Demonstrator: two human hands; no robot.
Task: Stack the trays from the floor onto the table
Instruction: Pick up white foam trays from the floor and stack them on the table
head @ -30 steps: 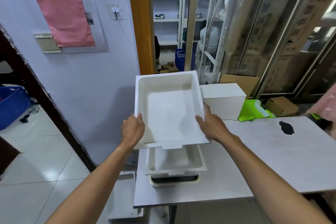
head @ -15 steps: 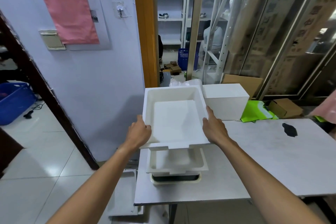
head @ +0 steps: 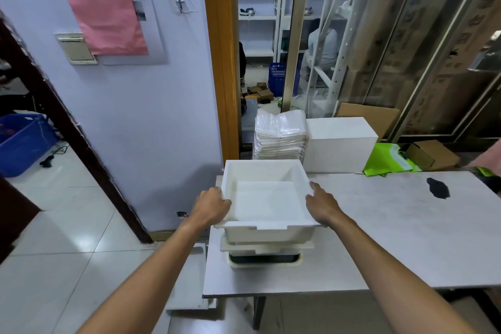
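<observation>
I hold a white foam tray (head: 267,203) level by its two side rims. My left hand (head: 212,205) grips the left rim and my right hand (head: 321,205) grips the right rim. The tray sits down into the stack of trays (head: 264,251) on the left end of the grey table (head: 393,238); a cream tray rim and a darker bottom tray show under it. Whether it rests fully on the stack I cannot tell. On the floor left of the table lies another flat white piece (head: 189,279), partly hidden by my left forearm.
A white foam box (head: 339,144) and a wrapped pile of white trays (head: 280,135) stand behind the table's far edge. A black patch (head: 437,188) marks the tabletop. Green bag (head: 387,158) and cardboard box (head: 431,154) lie far right. Purple wall left, blue crate (head: 21,141) on tiled floor.
The tray came down from a raised, tilted position to level on the stack. Both hands lowered with it, keeping their grip on the rims.
</observation>
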